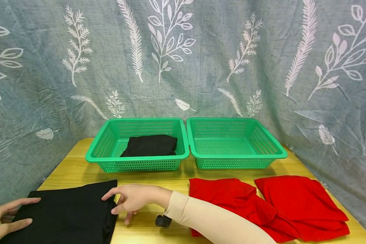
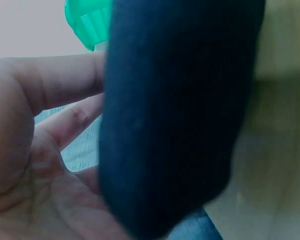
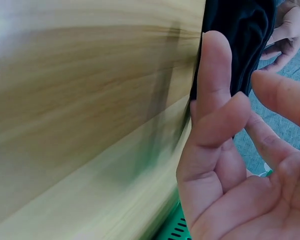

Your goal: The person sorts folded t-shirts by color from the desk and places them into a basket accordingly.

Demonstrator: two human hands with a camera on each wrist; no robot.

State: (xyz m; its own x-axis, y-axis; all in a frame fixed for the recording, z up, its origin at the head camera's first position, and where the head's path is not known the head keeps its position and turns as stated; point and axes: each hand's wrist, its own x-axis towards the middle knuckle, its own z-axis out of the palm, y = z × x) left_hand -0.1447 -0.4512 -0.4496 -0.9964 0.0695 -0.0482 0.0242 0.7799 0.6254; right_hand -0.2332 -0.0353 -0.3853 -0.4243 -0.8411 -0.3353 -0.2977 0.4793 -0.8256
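Observation:
A folded black cloth [image 1: 64,210], perhaps a garment, lies at the front left of the table. My left hand [image 1: 3,218] is at its left side, with extended fingers over the cloth. In the left wrist view the cloth [image 2: 175,110] hides the fingertips. At the opposite side, my right hand [image 1: 137,200] reaches the cloth's right edge, its index finger extended over it and the others loosely bent. The right wrist view shows the right hand's fingers [image 3: 215,70] beside the dark fabric [image 3: 240,30], thumb apart; contact is hard to tell.
Two green plastic baskets stand side by side at the back. The left basket [image 1: 137,164] contains a folded black cloth [image 1: 152,145]; the right basket [image 1: 235,162] shows its bare bottom. Two red cloths, one rumpled [image 1: 222,193] and one folded [image 1: 302,200], lie at the front right. A patterned curtain [image 1: 201,67] hangs behind.

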